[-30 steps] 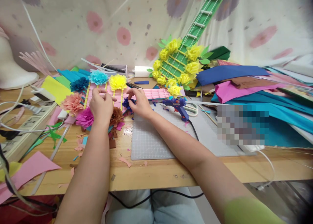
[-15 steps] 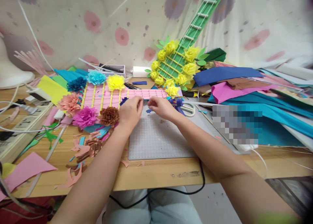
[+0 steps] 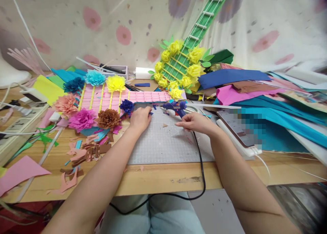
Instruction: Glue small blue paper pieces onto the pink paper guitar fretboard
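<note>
Head view: One pink paper guitar [image 3: 88,97] is lying on the left half of a wooden table [image 3: 158,186], its neck stretching right toward the back edge of a gray cutting mat [image 3: 163,147]. Seven paper flowers are ringing its body: one dark teal, one light blue, one yellow, one salmon, one magenta, one brown and one dark blue, while five yellow strips are crossing it.

Just right of the dark blue flower, the person's left hand [image 3: 140,118] is resting low over the mat, its fingers bent toward a blue scrap [image 3: 151,113]; whether it is gripping anything cannot be told. The right hand [image 3: 195,122] is hovering loosely, released, one finger extending leftward, near the handle of one blue glue gun [image 3: 176,106]. One black cord [image 3: 201,162] is running from below that hand over the table's front edge.

Behind, one green guitar [image 3: 198,31] is leaning up against a flowered curtain [image 3: 143,9], about ten yellow flowers crowding its body and four white bars showing on its neck. Farther right, one phone [image 3: 234,125], partly pixelated, is lying before a heap of colored paper [image 3: 276,108]. At left, paper scraps [image 3: 88,153] are scattering below the brown flower, and one power strip [image 3: 28,128] is sitting at the side.
</note>
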`<state>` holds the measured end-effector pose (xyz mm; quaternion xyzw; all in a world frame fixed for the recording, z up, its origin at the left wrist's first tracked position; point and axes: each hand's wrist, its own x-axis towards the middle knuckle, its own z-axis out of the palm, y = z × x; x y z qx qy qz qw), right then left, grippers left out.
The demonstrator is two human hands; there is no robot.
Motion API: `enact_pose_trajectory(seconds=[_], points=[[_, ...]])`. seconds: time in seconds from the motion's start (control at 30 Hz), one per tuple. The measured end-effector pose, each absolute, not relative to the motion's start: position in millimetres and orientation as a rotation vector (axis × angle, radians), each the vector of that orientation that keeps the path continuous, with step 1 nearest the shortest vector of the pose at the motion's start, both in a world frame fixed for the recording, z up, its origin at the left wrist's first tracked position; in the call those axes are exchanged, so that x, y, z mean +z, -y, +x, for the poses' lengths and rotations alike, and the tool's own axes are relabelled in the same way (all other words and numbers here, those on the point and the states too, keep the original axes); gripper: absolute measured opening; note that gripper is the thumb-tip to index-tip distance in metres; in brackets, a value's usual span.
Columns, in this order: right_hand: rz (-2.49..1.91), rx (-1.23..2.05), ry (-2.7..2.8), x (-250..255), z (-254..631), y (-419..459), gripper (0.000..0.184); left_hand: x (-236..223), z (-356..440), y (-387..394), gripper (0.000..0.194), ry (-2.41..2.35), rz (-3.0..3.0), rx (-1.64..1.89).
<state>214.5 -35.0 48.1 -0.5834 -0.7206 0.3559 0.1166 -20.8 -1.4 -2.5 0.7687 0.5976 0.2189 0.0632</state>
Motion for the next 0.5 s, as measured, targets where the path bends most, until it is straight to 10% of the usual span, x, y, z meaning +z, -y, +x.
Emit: enact_pose_trajectory(seconds=[0.37, 0.5], points=[[-1.31, 0.766, 1.809, -3, 161, 30, 0.015, -3, -14, 10, 0.015, -1.376, 1.329, 1.121], [-1.191, 0.953, 1.656, -16, 151, 19, 0.031, 1, -4, 17, 0.019, -1.207, 1.085, 1.093]])
